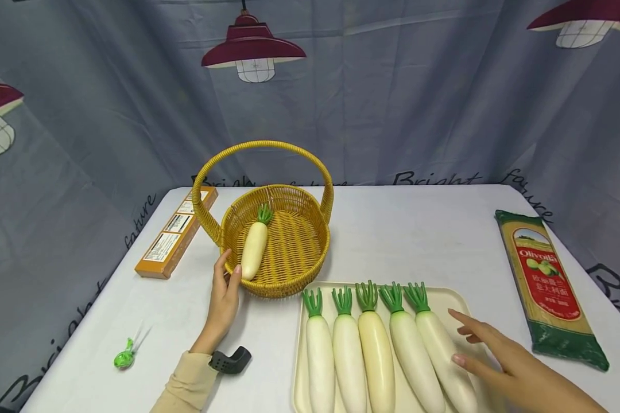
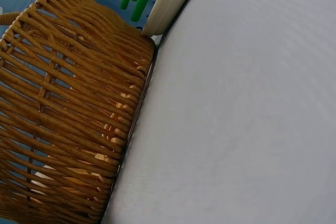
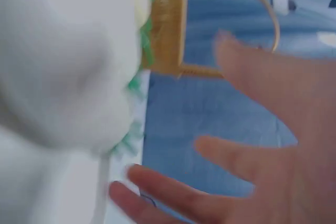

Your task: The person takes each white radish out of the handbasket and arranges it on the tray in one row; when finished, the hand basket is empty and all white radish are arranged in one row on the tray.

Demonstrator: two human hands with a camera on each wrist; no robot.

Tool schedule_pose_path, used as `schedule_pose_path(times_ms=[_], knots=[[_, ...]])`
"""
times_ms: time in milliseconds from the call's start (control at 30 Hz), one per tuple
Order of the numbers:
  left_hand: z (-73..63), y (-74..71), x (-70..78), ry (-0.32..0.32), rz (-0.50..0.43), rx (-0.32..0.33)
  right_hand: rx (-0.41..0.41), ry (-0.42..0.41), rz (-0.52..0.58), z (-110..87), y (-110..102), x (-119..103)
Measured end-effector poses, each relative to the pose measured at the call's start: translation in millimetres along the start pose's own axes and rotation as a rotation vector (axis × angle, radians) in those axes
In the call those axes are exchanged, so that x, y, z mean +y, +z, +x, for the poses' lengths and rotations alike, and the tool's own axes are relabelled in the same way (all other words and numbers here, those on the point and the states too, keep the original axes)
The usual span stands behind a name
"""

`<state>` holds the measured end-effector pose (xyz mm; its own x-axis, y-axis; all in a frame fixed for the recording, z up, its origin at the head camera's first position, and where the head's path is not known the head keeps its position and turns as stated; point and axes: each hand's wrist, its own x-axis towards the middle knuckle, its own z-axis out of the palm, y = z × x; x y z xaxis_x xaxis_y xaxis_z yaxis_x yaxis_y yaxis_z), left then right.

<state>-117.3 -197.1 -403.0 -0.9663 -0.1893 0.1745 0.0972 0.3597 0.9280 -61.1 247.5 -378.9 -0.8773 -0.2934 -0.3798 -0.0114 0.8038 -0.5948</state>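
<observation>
A white radish (image 1: 255, 249) with a green top lies inside the woven basket (image 1: 278, 289), along its left side. My left hand (image 1: 223, 301) touches the basket's near-left rim with fairly straight fingers; the left wrist view shows the basket's woven wall (image 2: 68, 103) but not the hand. Several more white radishes (image 1: 376, 358) lie side by side on the cream tray (image 1: 446, 295), leafy ends away from me. My right hand (image 1: 516, 364) is spread beside and partly over the rightmost radish (image 1: 446, 355), holding nothing. In the right wrist view its spread fingers look blurred.
An orange-brown box (image 1: 173, 235) lies left of the basket. A green-wrapped candy (image 1: 124, 358) sits at the table's left. Along the right edge lies a spaghetti packet (image 1: 547, 281). A printed curtain (image 1: 392, 115) hangs behind the white table (image 1: 408, 235).
</observation>
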Motion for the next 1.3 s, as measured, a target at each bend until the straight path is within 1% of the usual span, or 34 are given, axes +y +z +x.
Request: schedule_pose_path(times_ms=[33,67,133,200,233,267,300,333,467,500,567,633,733,800,900,1000,1167,1233,1300], knots=[[0.3,0.2,-0.5,0.002,-0.002,0.000,0.062,-0.045,-0.036,0.5,-2,-4],[0.5,0.3,-1.0,0.002,-0.002,-0.001,0.114,-0.094,-0.038,1.1,-3,-8],[3.3,0.6,-11.8,0.006,0.004,0.001,0.193,-0.207,0.001,4.2,-6,-19],[6.1,0.8,-22.3,0.013,0.006,0.007,0.233,-0.326,0.071,8.9,-9,-32],[7.4,0.9,-27.6,0.018,0.007,0.009,0.239,-0.386,0.110,11.8,-10,-39],[8.6,1.1,-32.7,0.023,0.008,0.011,0.225,-0.447,0.171,14.8,-12,-45],[9.6,1.3,-37.7,0.028,0.009,0.014,0.209,-0.490,0.224,18.3,-13,-51],[9.6,1.4,-37.8,0.028,0.009,0.019,0.186,-0.530,0.279,22.6,-15,-58],[8.0,2.0,-37.9,0.023,0.013,0.024,0.105,-0.603,0.445,45.0,-18,-84],[7.6,2.1,-37.9,0.020,0.015,0.025,0.088,-0.598,0.479,52.3,-18,-90],[7.2,2.2,-38.4,0.016,0.019,0.027,0.049,-0.592,0.588,70.4,-14,-104],[6.9,2.0,-38.3,0.014,0.022,0.031,-0.004,-0.593,0.725,90.7,-7,-117],[7.6,2.3,-37.9,0.017,0.019,0.034,-0.110,-0.583,0.933,121.8,8,-138],[8.2,3.0,-37.5,0.021,0.017,0.031,-0.187,-0.563,0.996,140.4,18,-152],[9.0,4.8,-37.5,0.029,0.007,0.022,-0.279,-0.520,1.015,163.9,32,-174],[8.4,5.3,-37.6,0.031,0.008,0.017,-0.318,-0.468,0.998,181.3,43,-195],[7.4,3.2,-37.4,0.007,0.031,0.026,-0.306,-0.353,0.996,203.3,58,-221],[7.7,2.5,-37.4,0.001,0.037,0.025,-0.282,-0.301,1.001,212.1,64,-229],[7.7,1.7,-37.2,0.006,0.048,0.025,-0.244,-0.246,0.981,220.5,70,-236]])
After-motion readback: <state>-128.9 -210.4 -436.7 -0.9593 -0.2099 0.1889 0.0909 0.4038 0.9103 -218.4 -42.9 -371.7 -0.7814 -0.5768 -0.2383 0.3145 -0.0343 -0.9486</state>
